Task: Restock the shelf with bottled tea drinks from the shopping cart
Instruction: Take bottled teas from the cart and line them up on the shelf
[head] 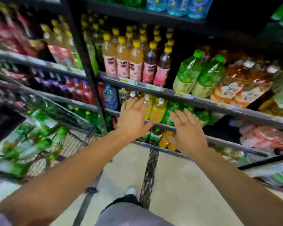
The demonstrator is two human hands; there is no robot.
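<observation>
My left hand [134, 118] reaches out with fingers spread, in front of the yellow-labelled tea bottles [157, 110] on a low shelf [216, 107]. My right hand [189, 132] is stretched out beside it, fingers straight, before the green-labelled bottles [171, 111] on the same shelf. Neither hand holds anything. The shopping cart [75, 136] stands at the left, with several green-labelled bottles [38, 144] lying in it. The picture is blurred.
Above are pink-labelled, yellow-capped bottles [136, 66] and large green-capped bottles [201, 75]. Orange-labelled bottles [238, 88] stand further right. A black upright post [87, 67] divides the shelving. Pink packs [265, 137] lie low at the right. My shoe [131, 191] is on the pale floor.
</observation>
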